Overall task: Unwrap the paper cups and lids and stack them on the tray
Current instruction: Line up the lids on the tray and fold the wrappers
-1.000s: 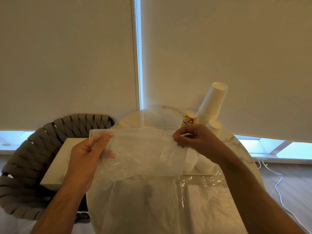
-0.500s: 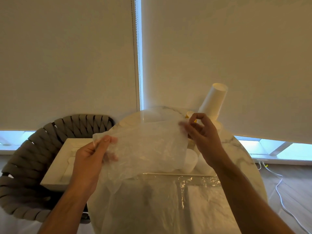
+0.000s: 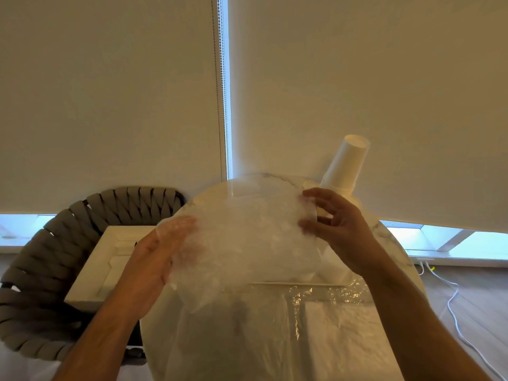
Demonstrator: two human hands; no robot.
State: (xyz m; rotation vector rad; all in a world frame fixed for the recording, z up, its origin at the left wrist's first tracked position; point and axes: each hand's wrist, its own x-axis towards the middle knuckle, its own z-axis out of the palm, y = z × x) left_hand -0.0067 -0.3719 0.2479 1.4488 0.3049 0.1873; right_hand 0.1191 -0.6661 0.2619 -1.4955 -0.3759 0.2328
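Note:
A crumpled sheet of translucent plastic wrap (image 3: 247,237) hangs in the air over the round marble table (image 3: 395,243). My left hand (image 3: 154,259) grips its left side, with the fingers blurred behind the film. My right hand (image 3: 341,229) pinches the wrap's right edge between thumb and fingertips. Just behind my right hand stands a stack of upside-down white paper cups (image 3: 347,166). More white cups or lids lie hidden behind the wrap. A white tray (image 3: 93,273) with a raised rim sits at the left, over the chair.
A grey woven chair (image 3: 55,243) stands left of the table. A second plastic sheet (image 3: 247,339) and shiny clear wrap (image 3: 335,294) cover the table's near part. A white cable (image 3: 453,306) runs over the floor at the right. Roller blinds fill the background.
The wrap went from a flat stretched sheet to a bunched one. My right hand rose and moved back toward the cup stack; my left hand lifted and closed into the film.

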